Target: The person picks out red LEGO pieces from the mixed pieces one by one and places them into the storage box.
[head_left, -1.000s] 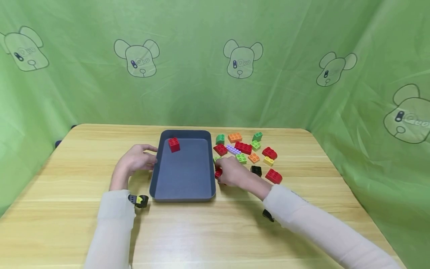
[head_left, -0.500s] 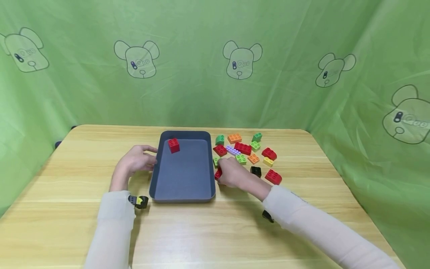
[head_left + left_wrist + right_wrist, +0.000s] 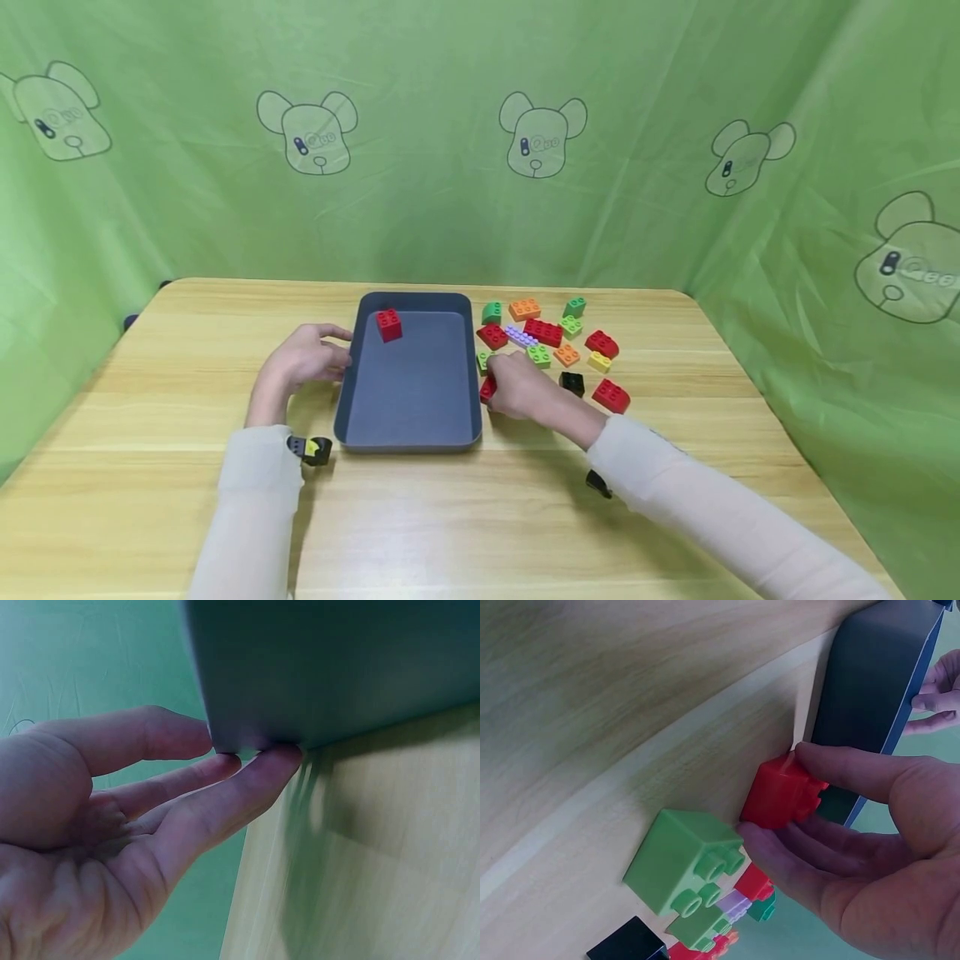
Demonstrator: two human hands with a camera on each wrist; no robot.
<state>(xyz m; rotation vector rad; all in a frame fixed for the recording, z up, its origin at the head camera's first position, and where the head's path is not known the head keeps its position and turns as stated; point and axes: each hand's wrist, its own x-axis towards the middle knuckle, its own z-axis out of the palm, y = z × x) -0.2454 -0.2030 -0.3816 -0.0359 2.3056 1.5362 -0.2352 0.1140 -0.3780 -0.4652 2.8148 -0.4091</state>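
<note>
My right hand (image 3: 517,385) pinches a red toy brick (image 3: 776,793) between thumb and fingertips, low over the table just outside the tray's right wall. Close by the fingertips is a green brick (image 3: 686,859), its studs facing the hand. At the left wall of the dark grey tray (image 3: 408,383), my left hand (image 3: 306,358) touches the outside with its thumb and fingertips, the fingers loosely extended. Its thumb (image 3: 161,739) and a fingertip meet the tray's surface (image 3: 322,675) in the left wrist view. Inside the tray, another red brick (image 3: 388,325) stands near the far left corner.
Several loose bricks lie right of the tray, among them an orange one (image 3: 524,309), a purple one (image 3: 521,336), a yellow one (image 3: 599,361) and a black one (image 3: 572,383). A green curtain (image 3: 427,208) hangs behind the wooden table (image 3: 420,525).
The right hand has shifted very slightly, showing more of the light green brick beside the tray, and the pinched red brick has turned a little. The left hand and tray look unchanged.
</note>
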